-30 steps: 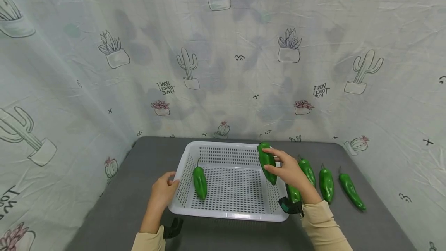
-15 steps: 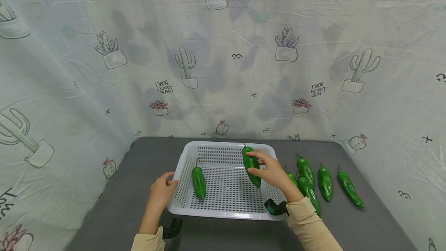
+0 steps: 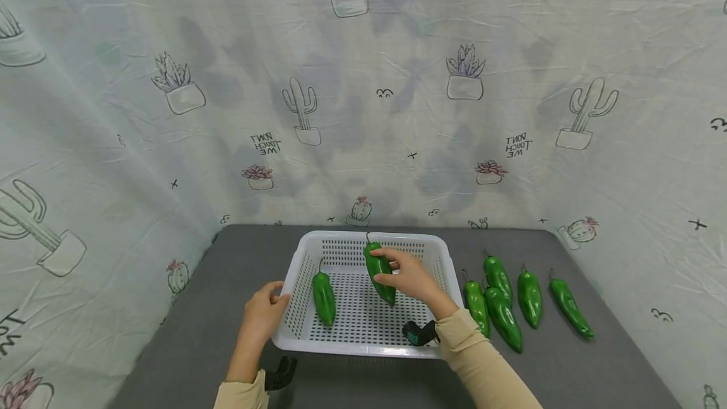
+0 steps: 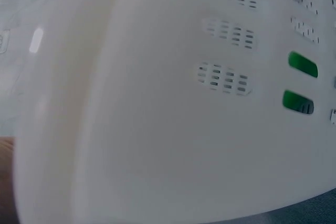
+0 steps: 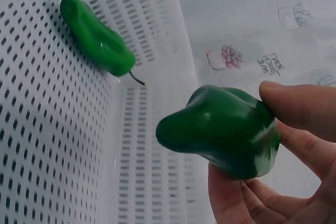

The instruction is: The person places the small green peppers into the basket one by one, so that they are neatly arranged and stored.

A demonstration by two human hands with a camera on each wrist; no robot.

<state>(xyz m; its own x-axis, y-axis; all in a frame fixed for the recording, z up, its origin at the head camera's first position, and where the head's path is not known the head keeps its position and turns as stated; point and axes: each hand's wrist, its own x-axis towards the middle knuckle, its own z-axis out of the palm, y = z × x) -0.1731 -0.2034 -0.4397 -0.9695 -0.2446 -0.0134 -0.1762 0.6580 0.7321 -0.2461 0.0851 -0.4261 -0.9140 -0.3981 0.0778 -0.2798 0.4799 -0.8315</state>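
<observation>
My right hand (image 3: pixel 410 278) holds a green pepper (image 3: pixel 378 273) between thumb and fingers, above the middle of a white perforated plastic basket (image 3: pixel 363 351). In the right wrist view this green pepper (image 5: pixel 220 132) points its tip toward the camera. A second green pepper (image 3: pixel 324 299) lies inside the basket at its left side, stem toward the back. On the basket's left rim, my left hand (image 3: pixel 264 309) grips the edge. The basket's outer wall (image 4: pixel 157 119) fills most of the left wrist view, with a bit of green showing through its slots.
Right of the basket, several green peppers lie on the dark grey table (image 3: pixel 238 257), among them one by the basket wall (image 3: pixel 476 305) and one farthest right (image 3: pixel 570 309). A cactus-print curtain (image 3: pixel 363 112) hangs behind and at both sides.
My right hand has carried the pepper leftward, from over the basket's right rim to above its middle. The left hand has stayed on the left rim.
</observation>
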